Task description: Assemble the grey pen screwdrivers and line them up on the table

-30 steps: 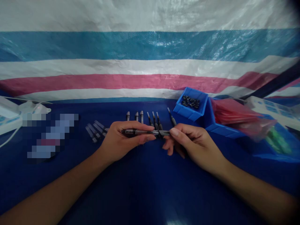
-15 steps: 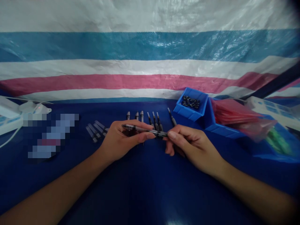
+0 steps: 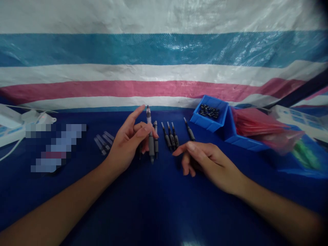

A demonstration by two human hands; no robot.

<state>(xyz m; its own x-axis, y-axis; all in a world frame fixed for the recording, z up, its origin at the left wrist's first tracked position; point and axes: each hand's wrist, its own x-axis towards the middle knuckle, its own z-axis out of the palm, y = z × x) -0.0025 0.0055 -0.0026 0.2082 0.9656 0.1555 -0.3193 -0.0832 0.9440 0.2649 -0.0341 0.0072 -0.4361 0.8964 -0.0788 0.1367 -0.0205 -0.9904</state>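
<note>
My left hand pinches a grey-gripped pen between thumb and fingers, its tip toward me and its index finger stretched out beside the far end. Just right of it another pen lies on the table; any others behind the left hand are mostly hidden. My right hand is empty, index finger extended and the lower fingers loosely bent. Beyond its fingertips lie three grips with refills sticking out and a separate grip with refill. Several clear pen barrels rest left of my left hand.
A blue bin of small black parts stands at the back right. Beside it, another blue bin holds red plastic bags, with green packaging farther right. Power strips sit at the left; a striped sheet hangs behind.
The pen has swung from lying sideways between both hands to pointing away from me in my left hand alone. My right hand has let go of it, and its index finger has straightened.
</note>
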